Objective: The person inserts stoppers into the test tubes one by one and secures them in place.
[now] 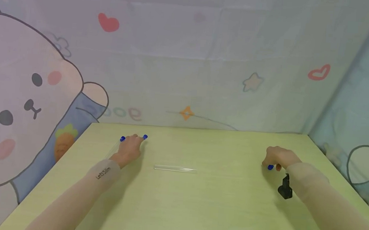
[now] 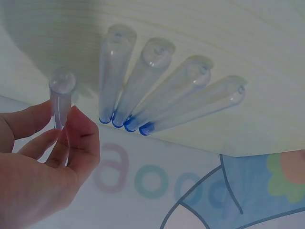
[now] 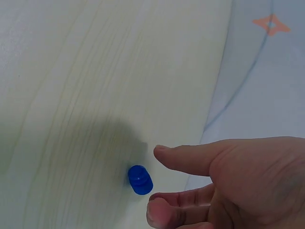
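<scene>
My left hand [image 1: 129, 151] pinches a clear test tube [image 2: 63, 90] between thumb and fingers; its rounded end faces the left wrist camera. A blue cap [image 1: 145, 137] shows just past those fingers in the head view. Several capped clear test tubes [image 2: 174, 93] lie fanned on the table beside that hand, mostly hidden from the head camera. Over on the right, my right hand [image 1: 280, 158] hovers at a loose blue cap [image 3: 140, 180], thumb and fingers apart around it, not gripping it. An uncapped clear tube [image 1: 175, 168] lies crosswise between the hands.
The pale wood-grain table [image 1: 177, 208] ends at a printed cloth backdrop [image 1: 208, 59] behind and at the sides. A black mount [image 1: 285, 188] hangs below the right wrist.
</scene>
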`<state>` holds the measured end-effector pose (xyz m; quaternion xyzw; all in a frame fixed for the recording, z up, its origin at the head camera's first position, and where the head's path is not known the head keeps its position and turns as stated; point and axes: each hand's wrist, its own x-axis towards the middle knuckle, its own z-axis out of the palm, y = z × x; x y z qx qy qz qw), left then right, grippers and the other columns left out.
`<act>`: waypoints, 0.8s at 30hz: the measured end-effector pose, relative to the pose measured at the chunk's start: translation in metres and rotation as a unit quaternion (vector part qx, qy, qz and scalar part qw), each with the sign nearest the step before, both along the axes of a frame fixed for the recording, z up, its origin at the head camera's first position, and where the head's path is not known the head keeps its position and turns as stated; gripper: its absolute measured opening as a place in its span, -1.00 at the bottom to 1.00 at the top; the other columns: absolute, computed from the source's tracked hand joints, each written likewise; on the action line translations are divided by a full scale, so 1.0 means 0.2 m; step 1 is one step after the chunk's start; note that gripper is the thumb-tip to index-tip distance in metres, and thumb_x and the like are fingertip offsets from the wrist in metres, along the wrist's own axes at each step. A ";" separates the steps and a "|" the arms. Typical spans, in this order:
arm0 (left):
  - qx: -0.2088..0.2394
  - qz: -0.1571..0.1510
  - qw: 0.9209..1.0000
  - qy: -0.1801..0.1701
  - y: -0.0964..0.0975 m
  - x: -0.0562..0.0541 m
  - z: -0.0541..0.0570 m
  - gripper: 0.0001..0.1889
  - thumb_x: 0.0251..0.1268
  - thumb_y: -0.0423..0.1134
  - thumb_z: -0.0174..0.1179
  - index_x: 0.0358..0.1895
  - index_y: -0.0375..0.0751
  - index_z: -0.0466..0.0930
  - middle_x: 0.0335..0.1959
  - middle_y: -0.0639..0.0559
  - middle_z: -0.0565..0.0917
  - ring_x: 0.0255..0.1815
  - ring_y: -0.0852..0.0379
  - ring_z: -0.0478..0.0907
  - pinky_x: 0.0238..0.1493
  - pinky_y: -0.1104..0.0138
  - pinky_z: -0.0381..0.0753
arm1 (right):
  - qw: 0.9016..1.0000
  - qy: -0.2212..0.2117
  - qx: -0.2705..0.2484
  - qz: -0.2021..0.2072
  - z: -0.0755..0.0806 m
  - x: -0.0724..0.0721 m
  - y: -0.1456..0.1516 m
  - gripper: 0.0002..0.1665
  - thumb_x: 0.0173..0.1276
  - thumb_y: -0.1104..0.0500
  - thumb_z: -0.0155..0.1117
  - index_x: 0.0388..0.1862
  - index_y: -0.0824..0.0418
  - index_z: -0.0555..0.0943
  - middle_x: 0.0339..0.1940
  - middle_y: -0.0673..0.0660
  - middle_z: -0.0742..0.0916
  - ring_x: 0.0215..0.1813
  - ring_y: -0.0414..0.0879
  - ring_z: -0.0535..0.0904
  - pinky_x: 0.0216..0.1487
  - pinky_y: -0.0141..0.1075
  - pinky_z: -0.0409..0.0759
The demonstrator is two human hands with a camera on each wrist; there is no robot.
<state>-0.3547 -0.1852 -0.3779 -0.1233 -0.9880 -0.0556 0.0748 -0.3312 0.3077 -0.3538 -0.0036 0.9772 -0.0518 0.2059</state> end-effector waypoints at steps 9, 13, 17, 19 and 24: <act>0.010 0.025 0.999 -0.030 -0.04 0.00 -0.03 -0.62 0.28 -0.55 -0.11 0.13 -0.49 0.49 -0.01 -0.41 0.57 0.05 -0.32 0.52 -0.03 -0.10 0.59 | 1.000 -0.012 0.007 -0.001 -0.05 -0.02 0.01 -0.73 0.21 0.37 -0.06 -0.14 0.47 0.47 -0.84 0.02 0.51 -0.75 -0.19 0.27 -0.60 -0.38 0.29; 0.010 0.027 0.999 -0.026 -0.06 -0.01 -0.04 -0.60 0.31 -0.53 -0.14 0.17 -0.44 0.49 0.01 -0.44 0.57 0.06 -0.35 0.50 -0.04 -0.14 0.58 | 1.000 -0.010 0.014 0.004 -0.04 -0.02 0.00 -0.78 0.24 0.36 -0.03 -0.18 0.43 0.49 -0.79 0.06 0.57 -0.73 -0.15 0.30 -0.55 -0.32 0.36; 0.007 0.028 0.999 -0.015 -0.08 -0.01 -0.05 -0.60 0.34 -0.52 -0.16 0.17 -0.41 0.51 0.03 -0.45 0.58 0.07 -0.37 0.50 -0.02 -0.17 0.57 | 1.000 -0.007 0.002 0.007 -0.04 -0.01 0.00 -0.82 0.26 0.37 -0.08 -0.25 0.37 0.49 -0.76 0.07 0.58 -0.72 -0.15 0.29 -0.56 -0.33 0.33; 0.007 0.026 1.000 -0.011 -0.08 -0.02 -0.06 -0.61 0.35 -0.53 -0.16 0.16 -0.41 0.51 0.02 -0.45 0.59 0.07 -0.37 0.51 -0.02 -0.17 0.57 | 1.000 -0.004 -0.004 0.006 -0.04 -0.01 0.00 -0.82 0.25 0.39 -0.09 -0.28 0.34 0.49 -0.75 0.07 0.58 -0.72 -0.16 0.28 -0.58 -0.35 0.30; 0.003 0.025 1.000 -0.006 -0.08 -0.02 -0.06 -0.61 0.30 -0.56 -0.15 0.14 -0.44 0.50 -0.04 -0.46 0.58 0.03 -0.40 0.50 -0.07 -0.17 0.58 | 1.000 0.006 -0.012 0.010 -0.05 -0.02 0.01 -0.83 0.22 0.46 -0.05 -0.25 0.37 0.46 -0.73 0.09 0.61 -0.73 -0.17 0.28 -0.61 -0.37 0.28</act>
